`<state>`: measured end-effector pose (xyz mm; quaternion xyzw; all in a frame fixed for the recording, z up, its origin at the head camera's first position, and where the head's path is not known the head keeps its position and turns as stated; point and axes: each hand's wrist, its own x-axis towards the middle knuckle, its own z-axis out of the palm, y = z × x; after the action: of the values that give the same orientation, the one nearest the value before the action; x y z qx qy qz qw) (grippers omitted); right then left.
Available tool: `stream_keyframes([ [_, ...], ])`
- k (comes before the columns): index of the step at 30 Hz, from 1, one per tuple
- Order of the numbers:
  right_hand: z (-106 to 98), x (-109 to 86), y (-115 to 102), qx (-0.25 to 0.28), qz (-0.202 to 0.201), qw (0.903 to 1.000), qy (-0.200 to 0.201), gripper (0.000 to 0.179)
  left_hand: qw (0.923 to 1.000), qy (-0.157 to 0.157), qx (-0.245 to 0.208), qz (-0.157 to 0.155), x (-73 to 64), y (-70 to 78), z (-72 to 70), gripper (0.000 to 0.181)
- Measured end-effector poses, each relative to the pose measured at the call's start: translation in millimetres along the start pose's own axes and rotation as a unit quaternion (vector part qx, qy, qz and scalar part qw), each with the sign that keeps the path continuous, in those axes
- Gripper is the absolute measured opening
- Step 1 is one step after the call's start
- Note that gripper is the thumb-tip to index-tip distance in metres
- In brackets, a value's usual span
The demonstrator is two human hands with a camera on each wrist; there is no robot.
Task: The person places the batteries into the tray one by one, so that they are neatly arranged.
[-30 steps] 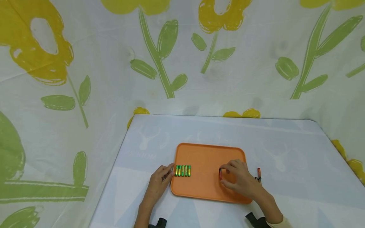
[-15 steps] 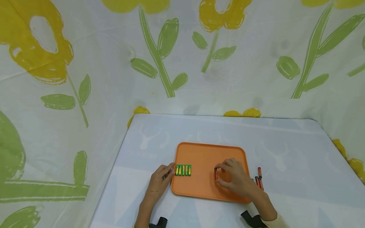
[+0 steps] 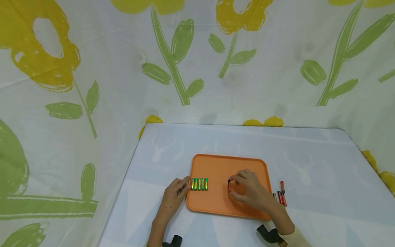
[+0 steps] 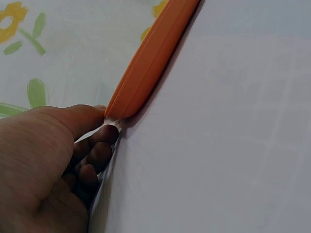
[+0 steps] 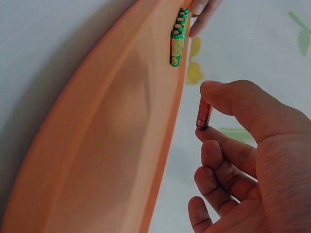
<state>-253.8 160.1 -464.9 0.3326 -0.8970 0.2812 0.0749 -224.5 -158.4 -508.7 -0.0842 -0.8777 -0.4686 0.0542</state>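
Note:
An orange tray (image 3: 213, 166) lies on the table, bearing a row of several green-and-yellow batteries (image 3: 199, 184) near its left edge. My left hand (image 3: 171, 197) is at that edge; in the left wrist view its thumb and forefinger pinch the tray's rim (image 4: 146, 73). Over the tray's middle right, my right hand (image 3: 251, 190) pinches a red battery (image 3: 229, 186) by its two ends between thumb and forefinger. The right wrist view shows this red battery (image 5: 204, 114) held upright, the other fingers loosely bent below it.
Several more red batteries (image 3: 282, 198) lie on the table just right of the tray, partly hidden by the right forearm. The pale patterned tabletop (image 3: 308, 161) extends to a flowered cloth backdrop (image 3: 228, 85) behind and at the sides.
My right hand has moved left over the tray with the red battery, uncovering more of the red batteries at the right. My left hand stays at the tray's left edge.

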Motion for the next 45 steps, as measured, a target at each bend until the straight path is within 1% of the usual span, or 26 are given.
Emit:
stream_keyframes([
  [3,1.5,3.0,-2.1,0.001,-0.001,1.0000,0.000,0.038,1.0000,0.000,-0.001,-0.005,0.5,0.2,0.3,0.041],
  [9,4.7,6.7,-5.3,-0.003,0.011,0.9999,-0.011,0.038,0.9998,-0.005,0.001,-0.017,0.6,1.2,-0.3,0.040],
  [15,11.5,9.2,-4.8,-0.005,0.002,1.0000,-0.003,0.039,0.9998,-0.004,-0.001,-0.022,0.3,1.6,0.0,0.040],
  [19,16.0,11.2,-5.7,-0.005,0.009,0.9998,-0.014,0.039,0.9996,-0.004,-0.004,-0.028,0.3,2.4,-0.4,0.041],
  [23,17.8,13.0,-9.2,0.003,0.015,0.9996,-0.025,0.039,0.9997,-0.003,0.001,-0.025,0.5,2.4,-0.1,0.041],
  [30,23.8,18.0,-10.6,0.001,0.007,0.9996,-0.026,0.038,0.9998,-0.002,0.004,-0.018,0.8,1.3,-0.2,0.041],
  [33,26.1,20.4,-10.9,0.001,0.011,0.9995,-0.029,0.039,0.9999,0.000,0.005,-0.015,0.7,0.9,-0.3,0.041],
  [42,31.3,28.5,-13.5,-0.005,0.015,0.9994,-0.031,0.039,0.9997,-0.001,0.001,-0.023,0.5,0.7,0.2,0.041],
  [45,33.8,30.4,-13.4,-0.009,0.019,0.9992,-0.036,0.039,0.9998,0.000,-0.001,-0.019,0.6,1.6,0.2,0.041],
])
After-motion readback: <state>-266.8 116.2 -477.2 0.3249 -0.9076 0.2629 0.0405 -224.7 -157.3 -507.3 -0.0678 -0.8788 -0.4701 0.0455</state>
